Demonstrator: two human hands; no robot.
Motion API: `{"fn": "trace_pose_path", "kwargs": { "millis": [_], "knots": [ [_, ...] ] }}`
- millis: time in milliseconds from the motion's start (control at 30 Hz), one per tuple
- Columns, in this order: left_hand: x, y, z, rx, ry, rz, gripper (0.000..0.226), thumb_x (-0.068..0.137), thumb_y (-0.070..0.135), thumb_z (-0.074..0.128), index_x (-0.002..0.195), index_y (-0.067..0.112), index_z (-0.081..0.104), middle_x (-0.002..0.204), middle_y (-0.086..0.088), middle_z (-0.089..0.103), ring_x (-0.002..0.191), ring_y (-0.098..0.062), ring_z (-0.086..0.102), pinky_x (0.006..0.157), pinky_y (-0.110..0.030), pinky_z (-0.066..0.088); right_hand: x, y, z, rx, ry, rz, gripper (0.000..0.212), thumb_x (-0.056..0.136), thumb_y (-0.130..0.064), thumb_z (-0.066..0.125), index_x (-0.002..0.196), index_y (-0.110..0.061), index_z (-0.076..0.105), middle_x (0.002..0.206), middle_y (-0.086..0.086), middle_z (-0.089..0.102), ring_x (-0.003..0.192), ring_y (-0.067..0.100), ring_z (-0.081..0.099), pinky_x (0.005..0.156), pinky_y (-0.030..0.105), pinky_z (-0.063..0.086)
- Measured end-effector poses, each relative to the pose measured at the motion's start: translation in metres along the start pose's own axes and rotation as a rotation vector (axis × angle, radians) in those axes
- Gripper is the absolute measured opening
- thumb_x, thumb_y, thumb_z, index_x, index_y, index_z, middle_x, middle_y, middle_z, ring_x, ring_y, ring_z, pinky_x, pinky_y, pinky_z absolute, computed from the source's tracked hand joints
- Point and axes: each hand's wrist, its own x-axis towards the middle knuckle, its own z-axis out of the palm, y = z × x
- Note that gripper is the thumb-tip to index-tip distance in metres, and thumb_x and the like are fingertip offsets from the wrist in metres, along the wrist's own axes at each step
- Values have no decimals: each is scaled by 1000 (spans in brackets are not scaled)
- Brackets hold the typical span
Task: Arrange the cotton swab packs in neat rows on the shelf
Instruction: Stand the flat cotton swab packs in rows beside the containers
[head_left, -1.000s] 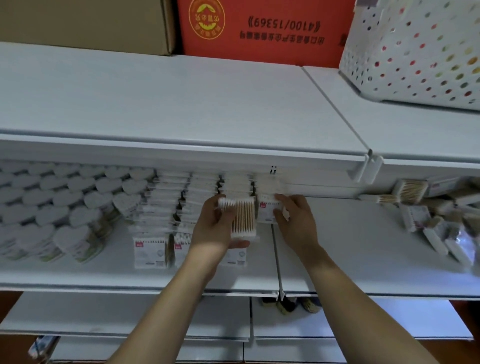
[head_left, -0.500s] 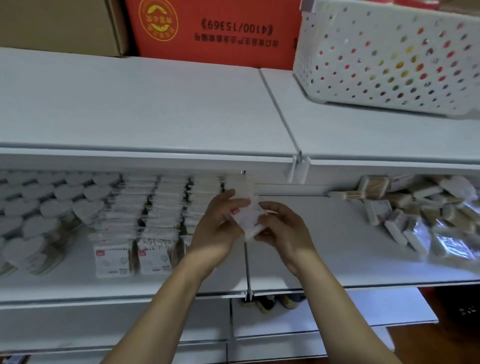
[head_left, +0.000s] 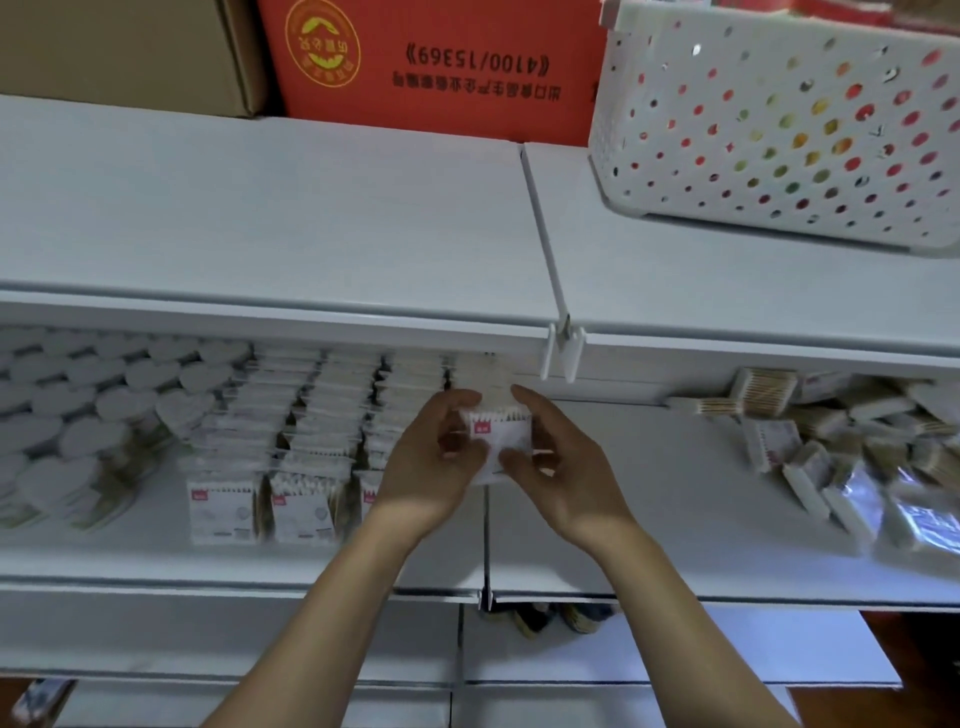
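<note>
A white cotton swab pack with a small red label is held upright between my two hands, above the seam of the middle shelf. My left hand grips its left side. My right hand grips its right side and lower edge. Left of my hands, rows of the same swab packs stand upright in neat lines that run back under the upper shelf. A loose heap of swab packs lies at the right end of the shelf.
Heart-shaped white boxes fill the shelf's left end. On the upper shelf stand a white perforated basket, a red carton and a brown carton. Lower shelves show below.
The pack between my hands has turned from tilted to upright, label facing me. The camera view has swung right, so the loose heap is more in view.
</note>
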Motion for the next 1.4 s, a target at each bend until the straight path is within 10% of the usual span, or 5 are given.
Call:
{"fn": "trace_pose_path", "kwargs": {
  "millis": [133, 267, 433, 700, 1400],
  "knots": [
    [5, -6, -6, 155, -21, 40, 54, 97, 14, 59, 144, 34, 42, 120, 5, 65, 111, -13, 61, 86, -13, 44, 11, 18, 7, -176, 68, -140, 47, 93, -15, 68, 124, -48, 58, 113, -12, 63, 95, 2, 61, 82, 19, 52],
    [8, -21, -23, 705, -88, 174, 75, 99, 41, 55, 160, 24, 16, 166, 0, 19, 154, -22, 12, 122, -30, 14, 22, 51, 20, -243, 223, -62, 42, 92, -13, 68, 119, -44, 60, 107, -7, 63, 84, 8, 63, 82, 32, 57],
    [13, -40, -44, 1155, -428, 165, 121, 79, 79, 55, 157, 27, -22, 161, 4, -33, 148, -21, -35, 122, -51, -13, 31, 73, 48, -405, 188, -232, 38, 95, -11, 63, 132, -21, 62, 118, 5, 57, 84, 12, 61, 76, 35, 58],
    [19, -50, -45, 1258, -469, 183, 111, 92, 57, 59, 154, 24, -27, 161, -3, -36, 147, -26, -35, 122, -54, -11, 36, 95, 57, -823, 327, -312, 45, 90, -21, 70, 134, -20, 62, 144, 23, 46, 127, 42, 47, 97, 48, 48],
    [-17, 32, 164, 1132, -407, 503, 79, 103, 56, 33, 161, 15, 0, 169, -6, -6, 155, -27, -12, 123, -52, -11, -90, 112, -132, -1042, 490, 96, 54, 89, -41, 44, 131, -12, 63, 140, 22, 54, 133, 44, 45, 104, 54, 45]
  ]
}}
